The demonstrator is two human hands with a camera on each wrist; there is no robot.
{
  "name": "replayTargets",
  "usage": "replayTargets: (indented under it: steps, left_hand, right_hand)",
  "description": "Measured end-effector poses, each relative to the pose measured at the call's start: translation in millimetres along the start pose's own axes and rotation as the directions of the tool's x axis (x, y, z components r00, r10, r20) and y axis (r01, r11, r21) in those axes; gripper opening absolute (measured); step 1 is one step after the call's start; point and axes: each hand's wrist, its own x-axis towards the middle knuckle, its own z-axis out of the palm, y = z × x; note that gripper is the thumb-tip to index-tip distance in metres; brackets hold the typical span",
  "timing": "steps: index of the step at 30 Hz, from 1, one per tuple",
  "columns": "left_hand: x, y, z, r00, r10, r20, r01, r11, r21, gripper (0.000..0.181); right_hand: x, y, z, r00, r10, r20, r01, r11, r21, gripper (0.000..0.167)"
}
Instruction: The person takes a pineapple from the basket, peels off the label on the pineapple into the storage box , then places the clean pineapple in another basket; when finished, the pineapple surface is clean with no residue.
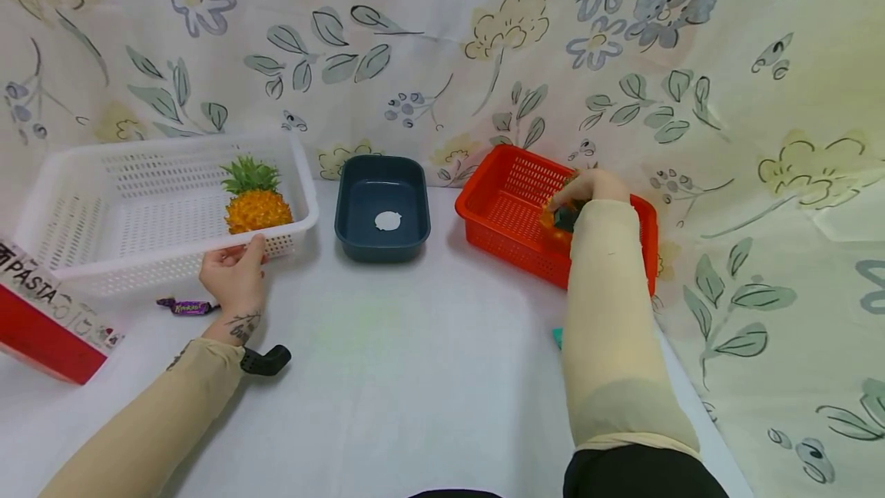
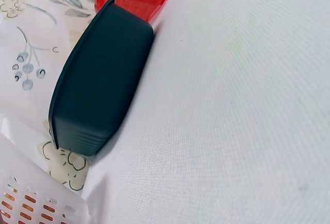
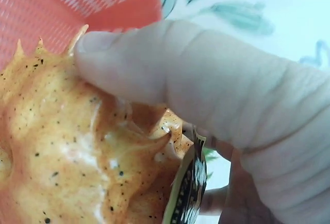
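Observation:
My left hand [image 1: 235,271] holds the front rim of a white perforated basket [image 1: 138,260] near its right corner. Inside that basket lies a pineapple [image 1: 257,210] with a green crown. Reaching into a red perforated basket [image 1: 508,210], my right hand [image 1: 593,187] grips a spiky orange fruit [image 3: 56,147] speckled with black. In the right wrist view the thumb presses on the fruit, while the other fingers are mostly hidden behind it. A shiny gold-and-black wrapper edge [image 3: 188,183] shows beside the fruit, near those fingers.
A dark teal tub [image 1: 382,244] with a white patch inside stands between the baskets. A purple-wrapped candy [image 1: 188,307] lies before the white basket. At far left is a red-and-white pasta box [image 1: 51,321]. A small teal item [image 1: 557,337] shows beside the right sleeve.

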Motion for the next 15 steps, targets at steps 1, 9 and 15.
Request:
replayTargets:
  steps: [1,9,15]
  left_hand:
    - [-0.1,0.0,0.1,1.000,0.005,0.000,-0.005,1.000,0.000,0.028]
    - [-0.7,0.1,0.9,0.999,0.041,-0.002,-0.041,0.999,0.002,0.026]
    - [-0.2,-1.1,1.1,0.999,0.049,-0.002,-0.049,0.999,0.007,0.026]
  right_hand:
    - [-0.2,-2,-1,0.999,-0.033,0.010,0.033,0.999,-0.037,0.085]
    - [-14.2,-34,5,0.958,-0.274,0.080,0.286,0.919,-0.270,0.085]
    - [-31.9,-59,21,0.924,-0.360,0.127,0.381,0.889,-0.254,0.085]
